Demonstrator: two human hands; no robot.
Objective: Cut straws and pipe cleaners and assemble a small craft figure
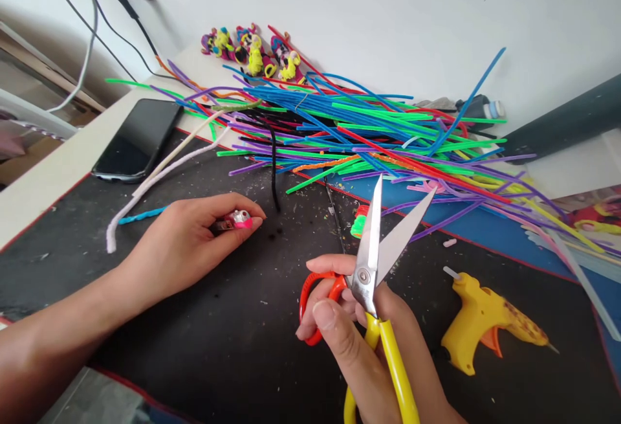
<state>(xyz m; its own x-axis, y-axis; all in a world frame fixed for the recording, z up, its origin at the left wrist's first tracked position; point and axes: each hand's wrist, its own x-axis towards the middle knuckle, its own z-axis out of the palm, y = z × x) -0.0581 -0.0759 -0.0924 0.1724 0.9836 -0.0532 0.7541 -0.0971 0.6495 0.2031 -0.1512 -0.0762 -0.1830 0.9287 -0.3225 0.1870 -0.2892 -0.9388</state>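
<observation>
My left hand [194, 230] rests on the black mat [233, 346], its fingers closed round a small lighter-like object [239, 219] with a metal top and a pink part. In my right hand [359, 346] are scissors with yellow handles [398, 372], their blades [378, 249] spread apart and pointing up and away. A red-handled tool [310, 301] is also looped on the fingers of this hand; its far part is hidden behind the scissors. Beyond the blades sits a small red and green piece [359, 222]. A black pipe cleaner [274, 165] ends between the hands.
Many coloured pipe cleaners [339, 120] are heaped at the back, with small figures [257, 55] behind them. A phone [138, 139] lies at the back left, beside white pipe cleaners [165, 168]. A yellow glue gun [485, 320] lies at the right.
</observation>
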